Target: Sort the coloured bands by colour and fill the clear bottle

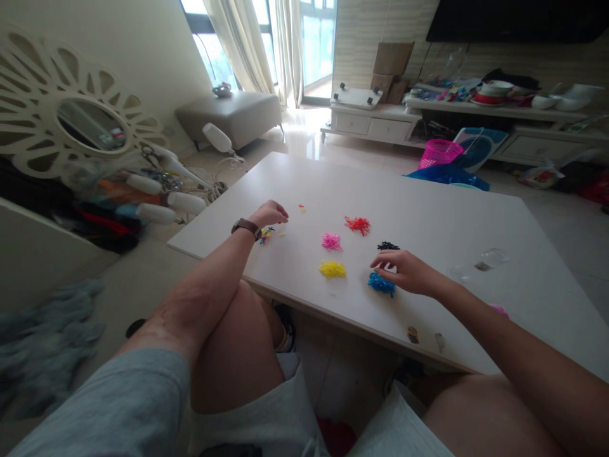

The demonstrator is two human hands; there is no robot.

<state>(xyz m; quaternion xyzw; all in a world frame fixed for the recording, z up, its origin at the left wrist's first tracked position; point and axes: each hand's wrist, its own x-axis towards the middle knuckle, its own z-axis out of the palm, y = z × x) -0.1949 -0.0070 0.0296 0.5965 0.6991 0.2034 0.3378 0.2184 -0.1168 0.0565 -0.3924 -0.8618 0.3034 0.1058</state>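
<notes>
My left hand [271, 212], a watch on its wrist, hovers over the left part of the white table [304, 178]. Its fingers are loosely bent, and nothing shows in them. Just below lies a small mixed-colour heap [266, 235] of thin pieces. My right hand [402, 270] is above the blue pile [382, 284], partly covering it, with thumb and fingers apart. Behind that hand is a black pile [389, 245]. Between my hands lie yellow [333, 270], pink [331, 241] and red [358, 225] piles of small looped, band-like pieces.
Two tiny pieces [301, 208] lie beyond my left hand. A clear container [492, 259] rests on the table's right side. Near the front edge are a small brown figure [413, 334] and a greyish piece [439, 342]. A lamp with white shades [186, 203] stands left of the table.
</notes>
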